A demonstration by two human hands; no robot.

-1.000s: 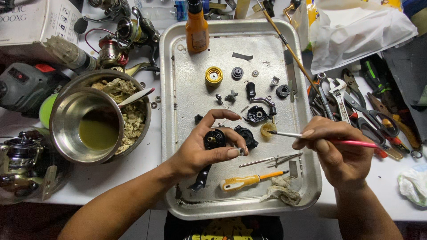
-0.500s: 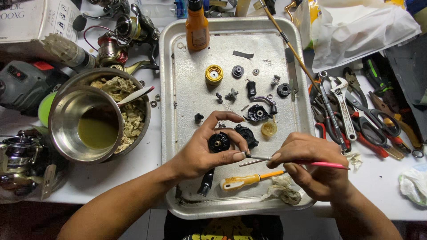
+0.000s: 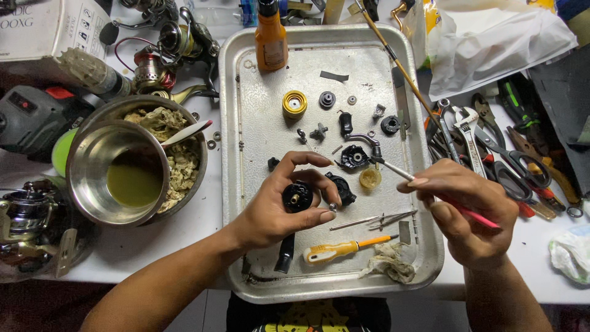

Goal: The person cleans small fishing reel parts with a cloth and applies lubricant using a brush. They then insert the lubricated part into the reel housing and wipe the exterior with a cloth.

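Black, round reel part [image 3: 297,197] sits pinched between thumb and fingers of the left hand [image 3: 276,212], over the middle of a metal tray [image 3: 246,92]. Just to its right, the right hand [image 3: 470,209] grips a thin pink-handled brush [image 3: 430,190], its tip pointing up-left toward another black part [image 3: 354,158] lying on the tray, apart from the held piece.

White desk [image 3: 184,243] carries rectangular dented metal tray [image 3: 233,123] at centre. At 9 o'clock: round steel bowl [image 3: 92,184] holding yellow-green liquid. At 3 o'clock: heap of pliers, wrenches, scissors [image 3: 491,147]. At 1 o'clock: crumpled white plastic bag [image 3: 491,43]. At 11 o'clock: fishing reels [image 3: 178,43], white cardboard box [image 3: 37,27].
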